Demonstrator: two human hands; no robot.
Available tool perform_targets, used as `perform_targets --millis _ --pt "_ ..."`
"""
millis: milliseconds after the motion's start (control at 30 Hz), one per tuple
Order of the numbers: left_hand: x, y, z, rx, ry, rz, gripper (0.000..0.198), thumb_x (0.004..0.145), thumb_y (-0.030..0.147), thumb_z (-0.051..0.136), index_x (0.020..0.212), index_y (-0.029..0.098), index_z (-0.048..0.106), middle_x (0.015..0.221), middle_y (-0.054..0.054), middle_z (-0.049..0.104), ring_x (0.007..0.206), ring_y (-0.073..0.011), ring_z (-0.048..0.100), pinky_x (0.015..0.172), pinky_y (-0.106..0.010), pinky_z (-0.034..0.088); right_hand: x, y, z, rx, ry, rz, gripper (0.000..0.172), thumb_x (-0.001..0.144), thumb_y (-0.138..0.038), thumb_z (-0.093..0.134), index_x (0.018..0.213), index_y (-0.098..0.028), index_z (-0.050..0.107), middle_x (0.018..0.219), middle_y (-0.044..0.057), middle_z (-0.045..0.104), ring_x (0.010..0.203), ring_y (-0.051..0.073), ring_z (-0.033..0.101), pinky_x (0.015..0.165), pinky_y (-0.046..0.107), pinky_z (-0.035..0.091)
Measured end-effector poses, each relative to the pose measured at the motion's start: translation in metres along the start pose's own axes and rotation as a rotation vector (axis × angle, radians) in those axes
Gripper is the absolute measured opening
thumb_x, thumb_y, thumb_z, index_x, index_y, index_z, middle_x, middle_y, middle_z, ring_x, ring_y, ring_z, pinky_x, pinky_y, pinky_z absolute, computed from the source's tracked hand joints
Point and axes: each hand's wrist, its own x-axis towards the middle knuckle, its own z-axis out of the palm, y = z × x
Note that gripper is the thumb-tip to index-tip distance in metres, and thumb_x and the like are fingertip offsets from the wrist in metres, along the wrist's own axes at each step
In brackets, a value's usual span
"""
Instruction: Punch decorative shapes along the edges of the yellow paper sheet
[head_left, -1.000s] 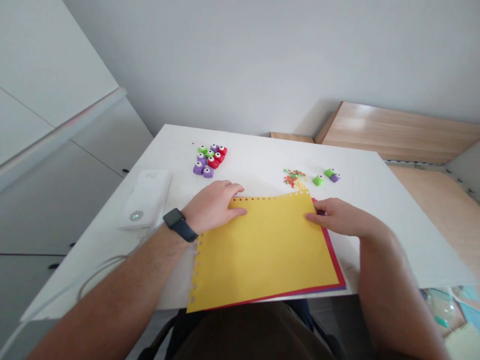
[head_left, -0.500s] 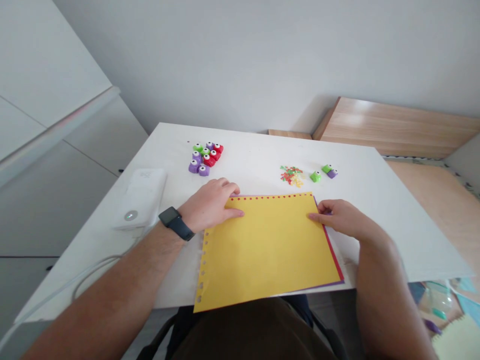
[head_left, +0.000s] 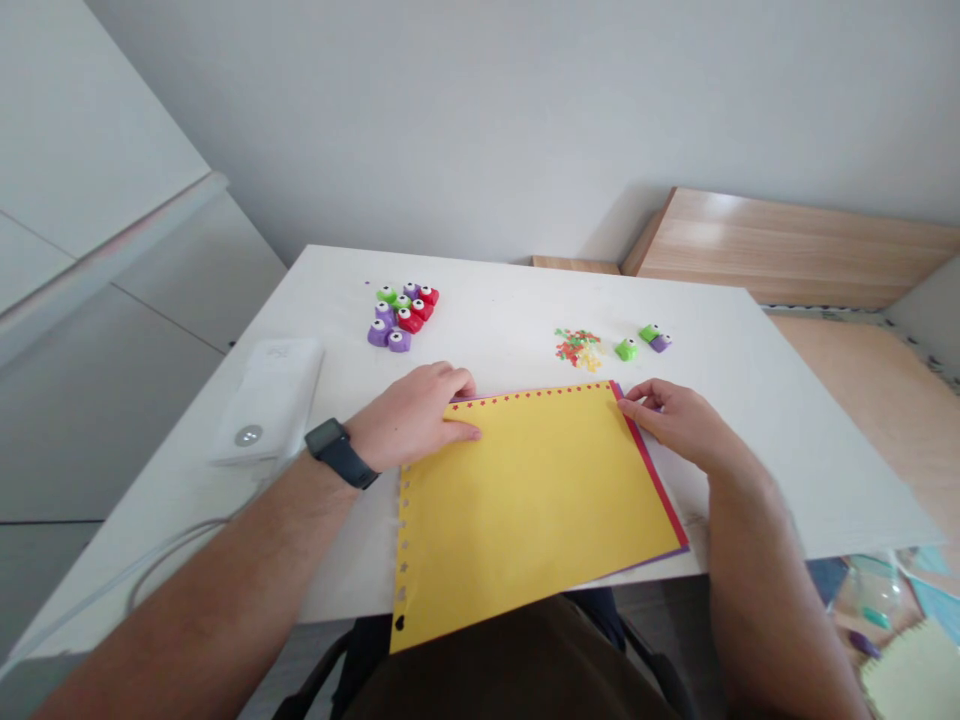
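Observation:
A yellow paper sheet (head_left: 525, 500) with punched holes along its far and left edges lies on top of red and purple sheets (head_left: 660, 490) on the white table (head_left: 787, 430). My left hand (head_left: 409, 415), with a dark watch on the wrist, pinches the stack's far left corner, thumb on top. My right hand (head_left: 679, 420) grips the far right corner, fingers curled on the edges. The near end of the stack overhangs the table edge above my lap.
A cluster of small green, purple and red paper punches (head_left: 401, 312) sits at the far left. A pile of confetti (head_left: 576, 348) and two more punches (head_left: 641, 342) lie at the far right. A white device (head_left: 266, 400) with a cable lies left.
The paper stack has turned slightly and slid, its far edge now lying flat. Both hands moved with it, and the right hand shifted toward the far right corner.

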Motion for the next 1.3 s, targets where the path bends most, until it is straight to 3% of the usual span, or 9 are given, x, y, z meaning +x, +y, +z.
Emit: perform_targets --millis 200,400,567,700,800,967,1100,1167,1300 --pt "-0.001 0.004 -0.003 -0.016 -0.037 -0.050 0.035 0.082 0.047 0.079 0.102 0.024 0.062 0.102 -0.004 0.070 0.093 -0.0258 0.066 0.079 -0.036 0.045 0.000 -0.001 0.001 -0.005 0.008 -0.005 0.037 0.092 -0.058 0.062 0.104 -0.025 0.074 0.092 0.005 0.077 0.084 0.023 0.069 0.073 0.035 0.047" --pt "-0.001 0.010 -0.005 -0.036 -0.094 -0.080 0.035 0.085 0.045 0.073 0.112 0.023 0.068 0.114 -0.005 0.076 0.104 -0.0275 0.070 0.087 -0.037 0.047 0.001 0.000 0.003 0.008 0.015 -0.010 0.037 0.092 -0.058 0.063 0.104 -0.025 0.075 0.091 0.005 0.077 0.081 0.022 0.069 0.072 0.034 0.047" --pt "-0.001 0.013 -0.007 -0.045 -0.064 0.016 0.019 0.085 0.039 0.070 0.095 0.023 0.069 0.104 -0.005 0.073 0.098 -0.0263 0.069 0.085 -0.037 0.048 0.000 0.000 0.002 0.065 0.031 0.005 0.044 0.092 -0.061 0.064 0.113 -0.023 0.075 0.094 0.006 0.079 0.080 0.023 0.070 0.071 0.034 0.049" --pt "-0.003 0.013 -0.011 -0.178 -0.027 -0.068 0.018 0.083 0.038 0.072 0.091 0.026 0.063 0.090 0.002 0.074 0.082 -0.0221 0.069 0.073 -0.033 0.048 -0.003 0.000 -0.003 0.228 -0.078 -0.060 0.043 0.092 -0.060 0.067 0.112 -0.024 0.078 0.103 0.007 0.081 0.088 0.025 0.073 0.077 0.035 0.053" --pt "-0.003 0.011 -0.015 -0.262 0.046 -0.123 0.024 0.080 0.042 0.079 0.093 0.026 0.066 0.092 0.003 0.077 0.086 -0.0229 0.073 0.076 -0.033 0.052 -0.007 0.001 -0.007 0.433 -0.131 -0.112 0.036 0.088 -0.056 0.074 0.099 -0.023 0.080 0.101 0.005 0.080 0.091 0.026 0.072 0.079 0.035 0.055" --pt "-0.004 0.003 -0.026 -0.596 0.122 -0.202 0.045 0.074 0.047 0.088 0.108 0.024 0.067 0.092 -0.001 0.081 0.083 -0.0240 0.077 0.073 -0.034 0.059 -0.010 0.009 -0.013 0.640 0.042 -0.080 0.028 0.081 -0.046 0.083 0.082 -0.019 0.077 0.058 -0.003 0.057 0.055 0.013 0.046 0.052 0.028 0.033" --pt "-0.006 0.001 -0.034 -0.948 0.299 -0.218 0.054 0.071 0.042 0.093 0.114 0.021 0.067 0.103 -0.006 0.081 0.091 -0.0258 0.079 0.080 -0.038 0.064 -0.007 0.016 -0.014 0.809 0.165 -0.111 0.025 0.078 -0.041 0.086 0.078 -0.019 0.076 0.056 -0.003 0.053 0.054 0.012 0.041 0.052 0.029 0.027" --pt "-0.007 0.003 -0.034 -1.100 0.323 -0.177 0.051 0.075 0.040 0.091 0.117 0.021 0.069 0.116 -0.010 0.080 0.099 -0.0285 0.079 0.089 -0.044 0.065 -0.006 0.016 -0.013 0.880 0.254 -0.139 0.025 0.077 -0.042 0.087 0.079 -0.020 0.076 0.056 -0.003 0.054 0.054 0.013 0.042 0.052 0.030 0.028" --pt "-0.007 0.015 -0.033 -1.104 0.364 -0.107 0.046 0.079 0.043 0.088 0.118 0.020 0.076 0.130 -0.013 0.077 0.117 -0.0362 0.074 0.102 -0.054 0.062 -0.014 0.001 -0.014 0.918 0.445 -0.207 0.028 0.075 -0.046 0.088 0.080 -0.022 0.075 0.058 -0.002 0.055 0.053 0.014 0.043 0.051 0.030 0.032"
